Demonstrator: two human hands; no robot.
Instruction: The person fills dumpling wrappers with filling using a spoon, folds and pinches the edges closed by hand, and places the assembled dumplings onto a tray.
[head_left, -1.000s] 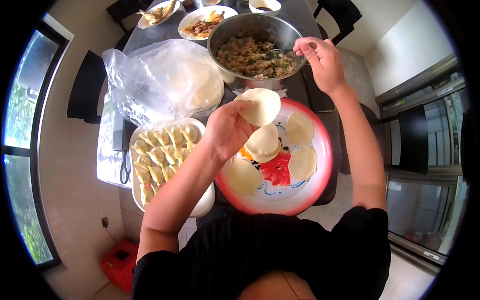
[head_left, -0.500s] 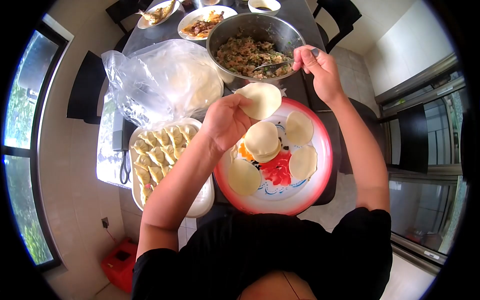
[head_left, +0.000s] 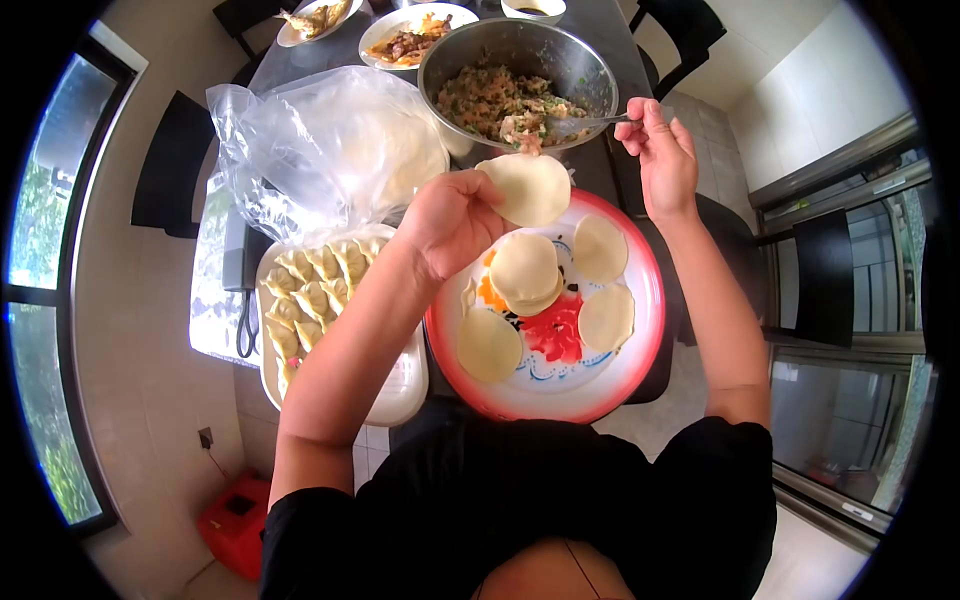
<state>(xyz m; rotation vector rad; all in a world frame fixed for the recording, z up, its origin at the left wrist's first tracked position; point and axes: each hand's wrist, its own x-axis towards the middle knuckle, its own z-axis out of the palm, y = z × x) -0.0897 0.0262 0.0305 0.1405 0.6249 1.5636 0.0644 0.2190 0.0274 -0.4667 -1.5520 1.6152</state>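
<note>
My left hand (head_left: 452, 222) pinches a round dough wrapper (head_left: 535, 190) by its left edge, above the far rim of a red-edged tray (head_left: 648, 290). In my right hand (head_left: 662, 160) is the handle of a metal spoon (head_left: 590, 121). Its bowl end carries a lump of filling at the near rim of the steel bowl (head_left: 590, 65), just beyond the wrapper. More minced filling (head_left: 490, 95) lies in the bowl. On the tray are a stack of wrappers (head_left: 526, 270) and several single ones around it.
Left of the tray, a white container (head_left: 400, 395) holds several pleated dumplings (head_left: 310, 298), partly hidden by my left forearm. Behind it lies a clear plastic bag (head_left: 320, 150) with dough inside. Food plates (head_left: 375, 30) and a small bowl (head_left: 548, 12) stand at the far end.
The spoon has come out of the filling with a lump on it, over the bowl's near rim. My left hand and the wrapper have shifted slightly right.
</note>
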